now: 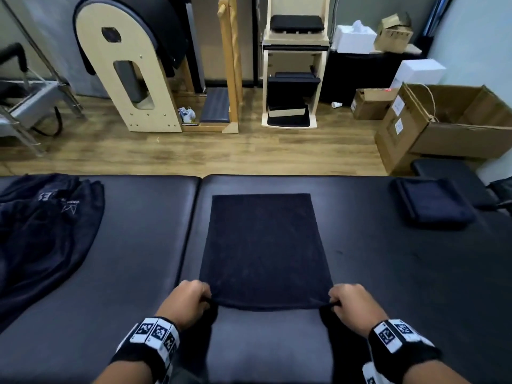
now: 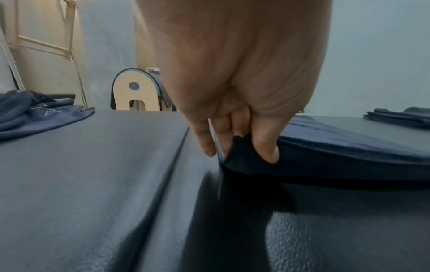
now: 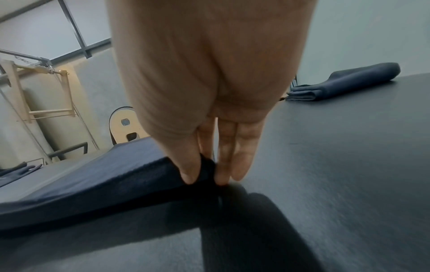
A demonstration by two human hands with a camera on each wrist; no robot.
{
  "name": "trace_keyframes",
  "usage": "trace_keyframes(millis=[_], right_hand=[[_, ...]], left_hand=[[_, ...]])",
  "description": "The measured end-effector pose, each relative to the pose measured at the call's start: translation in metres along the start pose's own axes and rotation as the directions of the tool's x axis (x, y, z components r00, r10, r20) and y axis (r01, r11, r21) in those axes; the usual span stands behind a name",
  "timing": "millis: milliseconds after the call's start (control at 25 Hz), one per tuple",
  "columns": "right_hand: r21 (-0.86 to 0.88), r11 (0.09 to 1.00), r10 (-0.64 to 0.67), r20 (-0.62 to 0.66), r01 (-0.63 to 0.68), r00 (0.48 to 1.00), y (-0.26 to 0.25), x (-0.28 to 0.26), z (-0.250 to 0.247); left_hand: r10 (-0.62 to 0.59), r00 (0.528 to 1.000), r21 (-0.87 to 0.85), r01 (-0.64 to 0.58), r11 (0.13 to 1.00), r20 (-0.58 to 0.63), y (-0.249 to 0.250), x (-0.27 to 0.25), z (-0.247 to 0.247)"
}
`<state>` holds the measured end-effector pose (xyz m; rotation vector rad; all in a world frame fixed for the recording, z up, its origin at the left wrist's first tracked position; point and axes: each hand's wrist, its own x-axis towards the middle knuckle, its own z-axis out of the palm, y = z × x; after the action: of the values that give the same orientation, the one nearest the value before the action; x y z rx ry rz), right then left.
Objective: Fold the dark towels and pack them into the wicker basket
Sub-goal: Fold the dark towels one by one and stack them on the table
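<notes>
A dark towel [image 1: 263, 245] lies flat on the black padded table [image 1: 388, 273], folded into a long rectangle. My left hand [image 1: 191, 300] pinches its near left corner [image 2: 242, 150] between thumb and fingers. At the near right corner [image 3: 204, 169] my right hand [image 1: 352, 302] pinches the cloth the same way. The near edge is lifted slightly off the table. A folded dark towel [image 1: 433, 202] lies at the far right of the table. A heap of unfolded dark towels [image 1: 41, 231] sits at the left. No wicker basket is in view.
Beyond the table's far edge is a wood floor [image 1: 194, 151] with pilates equipment [image 1: 130, 67], a wooden chair unit [image 1: 293, 73] and cardboard boxes [image 1: 454, 123]. A seam [image 1: 191, 231] splits the table into two pads.
</notes>
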<state>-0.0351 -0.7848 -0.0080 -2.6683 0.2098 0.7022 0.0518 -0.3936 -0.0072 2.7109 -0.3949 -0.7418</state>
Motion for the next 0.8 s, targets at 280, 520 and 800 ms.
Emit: trace_keyframes(millis=[280,520,800], right_hand=[[0.154,0.988,-0.01,0.022,0.006,1.0,0.003,-0.002,-0.035],[0.201,0.979,0.097,-0.282,-0.04,0.955,-0.026,0.067,-0.09],[0.205,0.966,0.217,-0.307,-0.159,0.926,-0.051,0.154,-0.112]], left_hand=[[0.04,0.998,-0.07,-0.037,0.997,0.043,0.009,-0.007,-0.031],[-0.02,0.983,-0.139,-0.005,0.99,-0.18,0.014,0.062,-0.091],[-0.075,0.986,-0.181,0.047,0.982,-0.152,-0.004,0.151,-0.114]])
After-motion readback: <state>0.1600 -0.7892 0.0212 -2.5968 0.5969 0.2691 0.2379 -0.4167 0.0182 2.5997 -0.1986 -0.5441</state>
